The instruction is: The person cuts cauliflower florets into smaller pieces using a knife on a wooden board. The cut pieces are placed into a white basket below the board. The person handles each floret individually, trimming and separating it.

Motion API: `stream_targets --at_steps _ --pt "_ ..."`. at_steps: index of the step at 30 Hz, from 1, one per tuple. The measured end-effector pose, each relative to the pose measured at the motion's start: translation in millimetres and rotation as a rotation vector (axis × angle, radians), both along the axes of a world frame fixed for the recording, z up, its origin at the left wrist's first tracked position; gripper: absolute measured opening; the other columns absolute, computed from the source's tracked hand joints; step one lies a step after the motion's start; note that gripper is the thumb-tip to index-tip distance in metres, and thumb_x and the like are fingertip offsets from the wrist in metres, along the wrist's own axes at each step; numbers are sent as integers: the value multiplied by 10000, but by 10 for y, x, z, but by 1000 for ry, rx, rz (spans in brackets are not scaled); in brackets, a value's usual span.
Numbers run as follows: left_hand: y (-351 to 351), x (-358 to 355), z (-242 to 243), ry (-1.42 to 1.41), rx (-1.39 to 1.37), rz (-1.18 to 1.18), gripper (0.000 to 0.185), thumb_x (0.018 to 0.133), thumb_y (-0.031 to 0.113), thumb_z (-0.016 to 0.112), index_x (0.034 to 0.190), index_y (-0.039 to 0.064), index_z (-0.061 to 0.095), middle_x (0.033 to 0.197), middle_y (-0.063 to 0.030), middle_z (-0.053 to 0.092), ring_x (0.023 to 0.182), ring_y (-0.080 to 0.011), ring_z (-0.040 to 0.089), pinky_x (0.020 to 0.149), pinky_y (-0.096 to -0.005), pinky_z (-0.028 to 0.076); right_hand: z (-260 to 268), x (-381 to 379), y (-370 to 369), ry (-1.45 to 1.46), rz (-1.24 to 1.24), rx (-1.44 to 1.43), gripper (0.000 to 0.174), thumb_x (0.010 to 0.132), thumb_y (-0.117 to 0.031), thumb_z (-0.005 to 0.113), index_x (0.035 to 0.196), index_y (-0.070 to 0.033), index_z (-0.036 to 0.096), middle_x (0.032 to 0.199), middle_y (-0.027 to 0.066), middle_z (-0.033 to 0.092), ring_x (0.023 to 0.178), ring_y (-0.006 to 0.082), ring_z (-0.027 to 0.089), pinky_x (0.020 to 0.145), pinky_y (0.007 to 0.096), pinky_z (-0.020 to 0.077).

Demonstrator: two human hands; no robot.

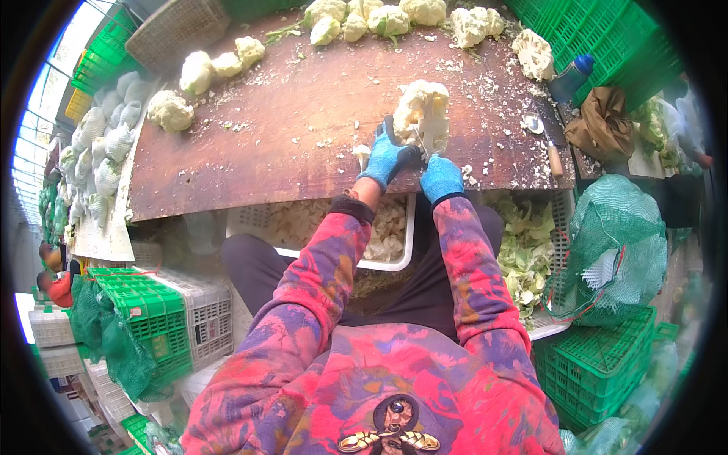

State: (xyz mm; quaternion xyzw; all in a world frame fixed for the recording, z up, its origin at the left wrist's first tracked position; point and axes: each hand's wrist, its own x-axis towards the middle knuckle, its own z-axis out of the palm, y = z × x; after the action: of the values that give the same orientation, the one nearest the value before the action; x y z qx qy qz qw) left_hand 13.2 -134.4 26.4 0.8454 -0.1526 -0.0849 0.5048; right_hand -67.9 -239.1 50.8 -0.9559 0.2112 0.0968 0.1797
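Note:
My left hand (388, 157), in a blue glove with dark fingertips, grips the lower left side of a partly cut cauliflower head (422, 108) on the brown tabletop (273, 136). Its pale cut stem faces me. In my right hand (442, 177), also gloved in blue, is a small knife (422, 142); the thin blade points up against the cauliflower, and the fist hides the handle. A loose floret (362, 153) lies just left of my left hand. White crumbs are scattered around both hands.
More cauliflower heads (389, 21) line the table's far edge. A wooden-handled tool (554, 158), a blue-capped bottle (571, 77) and a brown cloth (602, 125) lie right. Below are a white crate of florets (392, 263), leaf trimmings (526, 250) and a green mesh bag (620, 250).

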Motion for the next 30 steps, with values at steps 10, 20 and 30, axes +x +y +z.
stream_targets --at_steps 10,20,30 --pt "-198 117 -242 172 -284 125 675 687 170 679 1250 41 329 1097 -195 470 963 -291 530 762 -350 482 67 254 -189 110 43 73 225 737 -93 537 928 -12 625 948 213 612 946 342 582 789 425 477" --pt "-158 255 -156 -57 -84 118 383 672 154 689 991 36 514 944 -156 564 806 -226 571 663 -325 474 -62 241 -543 72 162 791 168 657 -128 638 650 35 603 569 134 571 529 171 576 491 271 454" --pt "30 75 213 -330 283 136 407 636 199 699 981 66 527 922 -170 549 910 -336 505 782 -403 431 -108 166 -230 45 39 677 172 683 -127 603 789 8 603 695 148 570 656 248 566 597 341 458"
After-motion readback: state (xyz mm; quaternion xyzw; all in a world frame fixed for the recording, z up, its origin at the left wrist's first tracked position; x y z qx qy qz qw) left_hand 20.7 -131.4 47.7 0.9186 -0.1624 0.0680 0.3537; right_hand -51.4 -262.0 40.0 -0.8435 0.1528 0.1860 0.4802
